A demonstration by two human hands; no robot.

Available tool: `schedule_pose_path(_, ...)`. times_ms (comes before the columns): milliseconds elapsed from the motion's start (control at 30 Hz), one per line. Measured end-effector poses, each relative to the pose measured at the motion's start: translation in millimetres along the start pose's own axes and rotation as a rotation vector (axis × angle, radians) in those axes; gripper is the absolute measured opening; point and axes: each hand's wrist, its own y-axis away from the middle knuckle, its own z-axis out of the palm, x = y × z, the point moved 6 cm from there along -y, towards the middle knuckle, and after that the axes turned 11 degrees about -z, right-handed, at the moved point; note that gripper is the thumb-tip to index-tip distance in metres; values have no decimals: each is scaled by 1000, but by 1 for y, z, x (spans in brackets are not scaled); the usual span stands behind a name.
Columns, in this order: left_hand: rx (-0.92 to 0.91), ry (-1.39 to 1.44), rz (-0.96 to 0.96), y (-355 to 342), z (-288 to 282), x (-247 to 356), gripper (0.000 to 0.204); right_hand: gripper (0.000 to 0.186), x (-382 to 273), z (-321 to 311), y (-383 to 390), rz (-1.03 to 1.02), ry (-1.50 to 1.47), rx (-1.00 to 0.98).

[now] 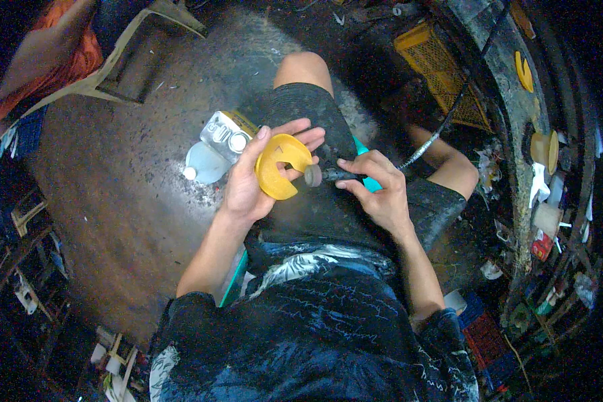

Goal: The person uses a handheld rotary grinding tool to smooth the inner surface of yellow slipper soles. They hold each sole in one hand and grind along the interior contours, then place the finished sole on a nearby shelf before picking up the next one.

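Note:
My left hand (251,174) holds a yellow C-shaped piece (271,174) with an opening at its right side, some fingers extended behind it. My right hand (378,184) grips a dark rotary hand tool (338,175) with a small grey round head (313,176) close to the piece's opening; whether they touch I cannot tell. A cord or hose (435,134) runs from the tool toward the upper right. Beyond my left hand lie a pale blue bottle (206,161) and a silvery container (224,134). A teal surface (372,182) shows behind the tool, under my legs.
A person's leg and orange clothing (60,53) show at upper left beside a chair (134,57). A yellow crate (442,74) is at upper right, near a long ledge (489,33) carrying yellow pieces (524,70) and assorted items. Cluttered racks (30,221) line the left edge.

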Motion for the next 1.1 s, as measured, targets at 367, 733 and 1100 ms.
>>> schedule_pose_path(367,11,-32,14,0,3,-3,74,39,-8,4,-2,-27,83,40)
schedule_pose_path(733,16,-12,22,1,6,-3,74,37,-12,6,-5,-53,84,58)
schedule_pose_path(1100,-27,28,28,2,7,-2,70,38,-21,5,-14,-84,100,43)
